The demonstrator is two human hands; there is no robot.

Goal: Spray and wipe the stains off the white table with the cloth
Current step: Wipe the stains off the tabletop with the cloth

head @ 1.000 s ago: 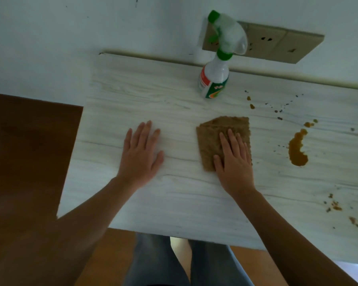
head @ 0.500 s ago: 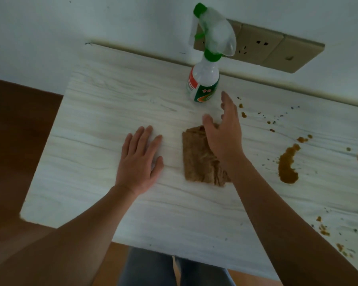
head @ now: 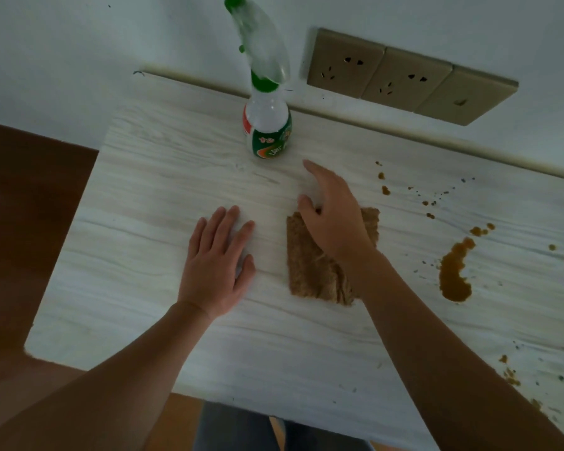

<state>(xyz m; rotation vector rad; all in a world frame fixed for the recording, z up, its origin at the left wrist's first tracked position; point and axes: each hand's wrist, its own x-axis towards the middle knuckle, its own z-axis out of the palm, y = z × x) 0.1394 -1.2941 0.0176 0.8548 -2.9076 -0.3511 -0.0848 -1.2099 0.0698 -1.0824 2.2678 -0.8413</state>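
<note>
A white spray bottle (head: 267, 125) with a green trigger head stands upright at the back of the white table (head: 150, 196). A brown cloth (head: 310, 271) lies flat in the middle. My right hand (head: 332, 216) hovers above the cloth's far end, fingers stretched toward the bottle, holding nothing. My left hand (head: 217, 265) rests flat on the table left of the cloth. A large brown stain (head: 453, 275) and several smaller spots (head: 385, 187) mark the table to the right.
A row of beige wall sockets (head: 404, 79) sits on the wall behind the table. Dark wooden floor (head: 26, 203) lies left of the table's edge. More brown specks (head: 510, 374) dot the near right corner.
My right hand has lifted off the cloth and moved toward the spray bottle. The left hand has stayed flat on the table. The view has shifted closer.
</note>
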